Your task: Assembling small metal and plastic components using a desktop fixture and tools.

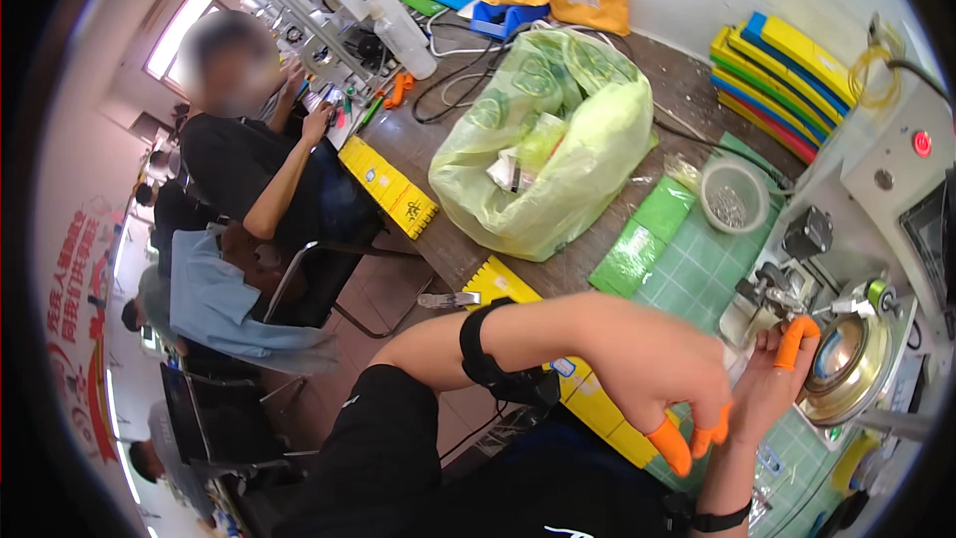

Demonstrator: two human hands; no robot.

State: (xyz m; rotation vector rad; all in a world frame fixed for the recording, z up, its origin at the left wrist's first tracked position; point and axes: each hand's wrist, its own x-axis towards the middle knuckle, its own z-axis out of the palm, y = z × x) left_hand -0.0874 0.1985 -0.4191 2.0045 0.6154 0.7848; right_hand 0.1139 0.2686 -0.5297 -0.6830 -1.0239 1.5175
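Note:
My left hand (665,379) hangs palm down beside my right wrist, over a long yellow strip-like tray (607,408). Orange finger cots cover its fingertips, which are bent downward and apart with nothing visible between them. My right hand (765,374) is raised at the bench machine (787,299), close to its metal fixture and a round brass-coloured bowl (846,364). One orange-capped finger is curled over there; the fingers close on something too small or hidden to make out. Black bands circle both my forearms.
A yellow-green plastic bag (588,179) stands mid-bench. A tub of small metal pieces (734,194) and a green packet (647,234) lie on a green gridded mat (687,284). Stacked coloured trays (777,80) stand behind. At left, a person (249,139) sits working.

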